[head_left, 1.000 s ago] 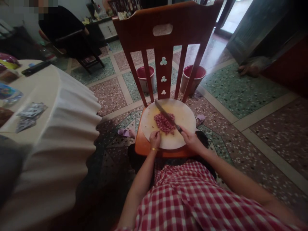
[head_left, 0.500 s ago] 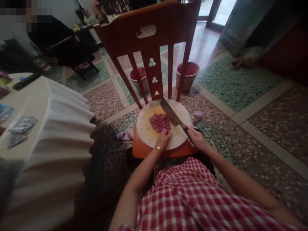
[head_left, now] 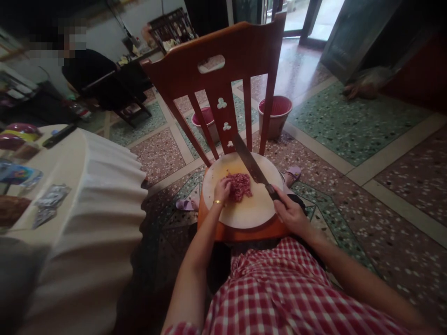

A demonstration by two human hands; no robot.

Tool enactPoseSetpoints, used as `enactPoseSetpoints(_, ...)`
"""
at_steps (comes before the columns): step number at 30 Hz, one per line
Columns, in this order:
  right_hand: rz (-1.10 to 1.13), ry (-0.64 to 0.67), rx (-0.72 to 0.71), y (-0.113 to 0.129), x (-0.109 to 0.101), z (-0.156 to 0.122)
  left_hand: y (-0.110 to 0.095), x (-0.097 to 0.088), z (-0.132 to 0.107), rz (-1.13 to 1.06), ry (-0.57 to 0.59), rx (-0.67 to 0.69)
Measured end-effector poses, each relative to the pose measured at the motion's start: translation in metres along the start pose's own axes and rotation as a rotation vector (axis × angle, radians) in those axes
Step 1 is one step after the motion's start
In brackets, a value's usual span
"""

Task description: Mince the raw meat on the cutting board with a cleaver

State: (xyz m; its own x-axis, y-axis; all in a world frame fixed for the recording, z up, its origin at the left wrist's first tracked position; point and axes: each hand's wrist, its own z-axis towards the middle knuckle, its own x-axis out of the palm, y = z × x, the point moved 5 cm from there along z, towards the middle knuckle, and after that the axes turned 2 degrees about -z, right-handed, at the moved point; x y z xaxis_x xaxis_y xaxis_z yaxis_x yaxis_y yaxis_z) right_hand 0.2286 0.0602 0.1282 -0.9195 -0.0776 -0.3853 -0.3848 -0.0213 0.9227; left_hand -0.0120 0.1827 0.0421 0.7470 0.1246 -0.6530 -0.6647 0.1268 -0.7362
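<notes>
Your right hand [head_left: 292, 215] has its fingers wrapped around the handle of the knife [head_left: 252, 163], blade angled over the board [head_left: 249, 219]. Your left hand [head_left: 222, 190], fingers curled, touches the left edge of the meat [head_left: 241, 187]; I cannot tell if it grips any. The meat lies mid-board, the board on the chair [head_left: 240, 51]. Two bins [head_left: 271, 128] stand behind.

Red-checked garment [head_left: 279, 288], 1 golden bracelet [head_left: 219, 202], lilac slippers [head_left: 184, 205]
</notes>
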Motion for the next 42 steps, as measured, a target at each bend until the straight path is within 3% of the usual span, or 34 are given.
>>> enactPoseSetpoints(3, -0.102, 0.014, -0.086, -0.001, 0.019, 0.006, 0.007, -0.023, -0.020, -0.144, -0.167, -0.106)
enactPoseSetpoints(6, -0.250, 0.159, -0.023, -0.018, 0.044, 0.016, 0.008, -0.033, -0.048, -0.165, -0.233, -0.151)
enactPoseSetpoints(9, -0.302, 0.224, -0.027, -0.012, 0.049, 0.025, 0.010, -0.028, -0.075, -0.187, -0.262, -0.187)
enactPoseSetpoints(13, -0.240, 0.116, -0.174, 0.012, 0.040, 0.028, 0.015, -0.014, -0.098, -0.240, -0.291, -0.234)
enactPoseSetpoints(19, -0.370, 0.224, -0.006, -0.012, 0.052, 0.028, 0.019, -0.002, -0.102, -0.290, -0.311, -0.221)
enactPoseSetpoints(24, -0.290, 0.123, -0.177, 0.012, 0.046, 0.021, 0.020, -0.001, -0.104, -0.311, -0.301, -0.221)
enactPoseSetpoints(29, -0.332, 0.237, -0.039, -0.009, 0.059, 0.017, 0.015, -0.006, -0.106, -0.297, -0.308, -0.219)
enactPoseSetpoints(34, -0.275, 0.155, -0.168, 0.010, 0.051, 0.020, 0.017, -0.006, -0.107, -0.302, -0.298, -0.216)
enactPoseSetpoints(39, -0.313, 0.204, -0.035, -0.009, 0.058, 0.022, 0.019, -0.004, -0.107, -0.285, -0.312, -0.194)
enactPoseSetpoints(42, -0.296, 0.194, -0.087, -0.004, 0.058, 0.023, 0.020, -0.002, -0.107, -0.283, -0.296, -0.205)
